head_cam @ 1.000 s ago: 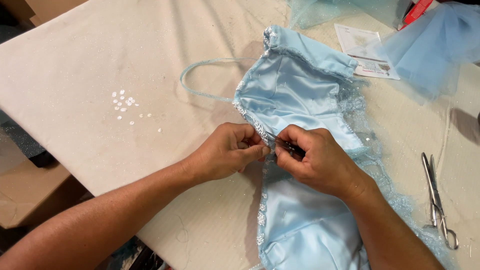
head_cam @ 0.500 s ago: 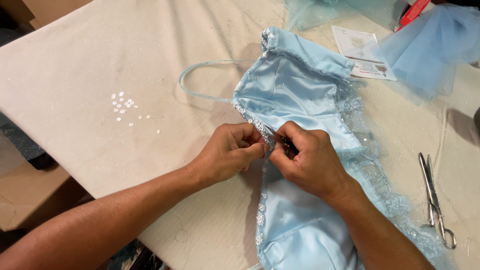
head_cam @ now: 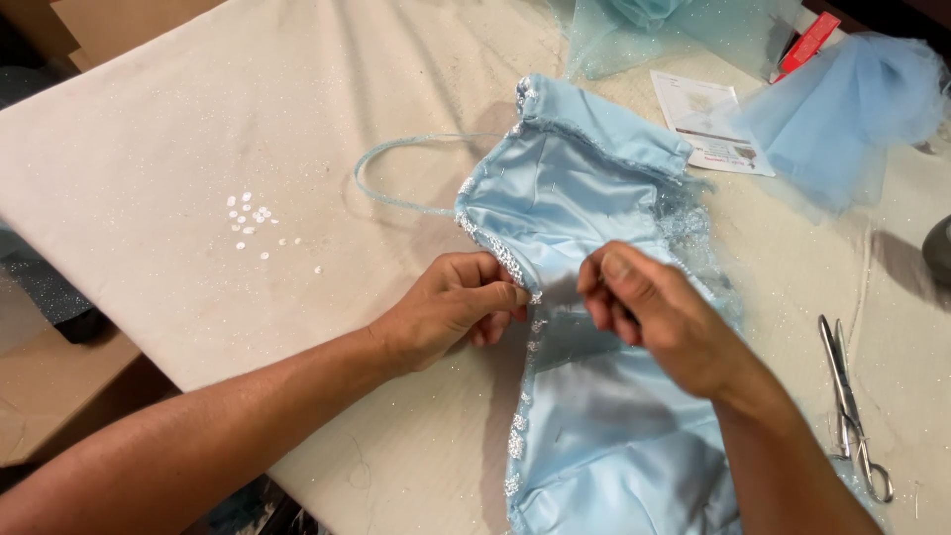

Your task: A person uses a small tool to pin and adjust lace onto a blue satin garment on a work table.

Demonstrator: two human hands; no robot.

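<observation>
Hands pinched shut: left hand (head_cam: 458, 309) on beaded edge of blue satin garment (head_cam: 584, 327), mid-bench (head_cam: 178, 149); right hand (head_cam: 654, 317) gripping fabric. Risk: hard tug snapping beads, puckering satin.

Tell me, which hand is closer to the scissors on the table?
The right hand. It pinches the light blue satin garment at the middle, and the scissors lie off to its right side. The left hand holds the garment's beaded edge, farther from them.

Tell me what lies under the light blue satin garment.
Under the garment shows only the beige padded table, at its edges. Whatever lies beneath its middle is covered by cloth and both hands.
</observation>
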